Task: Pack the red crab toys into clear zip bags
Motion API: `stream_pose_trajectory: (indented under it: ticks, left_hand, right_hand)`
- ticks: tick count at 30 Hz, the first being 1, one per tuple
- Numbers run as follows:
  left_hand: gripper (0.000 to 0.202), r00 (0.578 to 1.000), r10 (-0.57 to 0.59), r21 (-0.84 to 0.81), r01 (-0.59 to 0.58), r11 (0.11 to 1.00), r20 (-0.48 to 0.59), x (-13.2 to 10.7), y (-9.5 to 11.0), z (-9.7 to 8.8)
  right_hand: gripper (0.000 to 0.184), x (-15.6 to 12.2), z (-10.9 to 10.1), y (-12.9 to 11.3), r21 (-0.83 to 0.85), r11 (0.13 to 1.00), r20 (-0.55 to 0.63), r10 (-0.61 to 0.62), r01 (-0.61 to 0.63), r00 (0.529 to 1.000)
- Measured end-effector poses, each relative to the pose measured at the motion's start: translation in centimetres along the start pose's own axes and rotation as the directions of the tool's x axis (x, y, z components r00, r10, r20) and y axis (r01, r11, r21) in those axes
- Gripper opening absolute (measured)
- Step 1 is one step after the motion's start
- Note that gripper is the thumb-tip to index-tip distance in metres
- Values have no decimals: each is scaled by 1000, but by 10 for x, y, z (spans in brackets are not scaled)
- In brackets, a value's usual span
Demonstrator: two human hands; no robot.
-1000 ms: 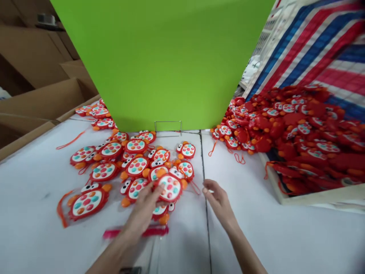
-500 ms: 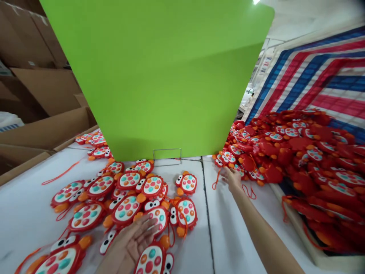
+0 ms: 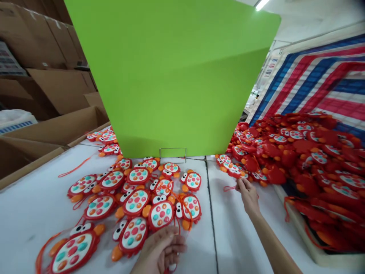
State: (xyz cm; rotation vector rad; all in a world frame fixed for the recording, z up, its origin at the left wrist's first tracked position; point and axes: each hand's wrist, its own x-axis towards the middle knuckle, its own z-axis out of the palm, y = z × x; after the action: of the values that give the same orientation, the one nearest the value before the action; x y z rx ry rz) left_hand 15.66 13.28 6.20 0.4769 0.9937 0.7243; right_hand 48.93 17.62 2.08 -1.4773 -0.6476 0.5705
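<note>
Red crab-like toys with big white eyes, orange feet, coloured buttons and string loops cover the table's left half, among them a toy [image 3: 161,214] in the middle. My left hand [image 3: 162,249] is at the lower edge with fingers curled, and a bit of a red-and-white toy [image 3: 172,268] shows beneath them; most of it is hidden. Farther right, my right hand [image 3: 248,195] pinches at the near edge of a toy [image 3: 234,170] beside the heap. A red string loop [image 3: 229,188] sticks out left of those fingertips.
A tall green panel [image 3: 176,83] stands across the back, with a wire bracket [image 3: 172,149] at its foot. On the right, a large heap of toys [image 3: 302,152] fills a bin with a pale rim [image 3: 298,228]. Cardboard boxes [image 3: 57,121] line the left side.
My right hand has shifted right and its fingers have drawn together. My left hand has moved right and curled, uncovering a toy. One toy now lies near the wire bracket, where bare table showed.
</note>
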Motion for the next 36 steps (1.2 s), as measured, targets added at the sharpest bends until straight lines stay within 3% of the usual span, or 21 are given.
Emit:
stream_pose_trajectory:
  ticks: [3, 6, 8, 10, 12, 15, 17, 20, 23, 27, 30, 35, 36]
  left_hand:
    - [41, 992, -26, 13, 24, 1000, 126, 2, -13, 18]
    - [47, 974, -54, 14, 53, 999, 220, 0, -26, 40]
    - [42, 931, -90, 14, 91, 996, 355, -5, -33, 52]
    - [37, 860, -130, 22, 137, 990, 493, -11, -38, 57]
    - [33, 843, -139, 33, 142, 989, 520, -18, -40, 55]
    - [38, 907, -70, 99, 32, 995, 414, -28, -40, 47]
    - [42, 925, 8, 190, -86, 978, 380, -34, -39, 42]
    - [44, 909, 109, 326, -253, 911, 402, -43, -37, 38]
    - [42, 905, 166, 454, -347, 821, 392, -51, -36, 39]
    - [40, 878, 223, 525, -438, 730, 423, -64, -33, 41]
    - [38, 868, 222, 533, -454, 714, 444, -70, -32, 41]
    - [29, 898, 70, 641, -364, 676, 435, -62, -27, 34]
    - [28, 905, 47, 624, -328, 709, 423, -58, -27, 33]
  right_hand:
    - [24, -54, -26, -18, 33, 999, 105, -17, 13, 994]
    - [26, -110, -39, -34, 58, 998, 227, 21, -35, 974]
    - [28, -142, -44, -40, 72, 994, 312, 55, -81, 948]
    - [31, -165, -47, -45, 99, 987, 407, 79, -130, 910]
    - [30, -180, -49, -50, 80, 980, 467, 125, -182, 876]
    - [26, -190, -46, -60, -90, 972, 426, 236, -219, 874]
    - [31, -193, -39, -67, -172, 970, 428, 232, -174, 874]
    - [26, -197, -24, -74, -153, 983, 569, 168, -97, 805]
    - [21, -202, -14, -74, -94, 982, 655, 184, -162, 733]
    - [23, -210, -13, -71, -18, 975, 638, 181, -221, 748]
    - [24, -212, -15, -73, -27, 975, 636, 187, -221, 748]
    - [22, -201, -12, -82, -176, 971, 758, 239, -163, 607]
    - [22, -198, -12, -84, -202, 972, 761, 231, -117, 607]
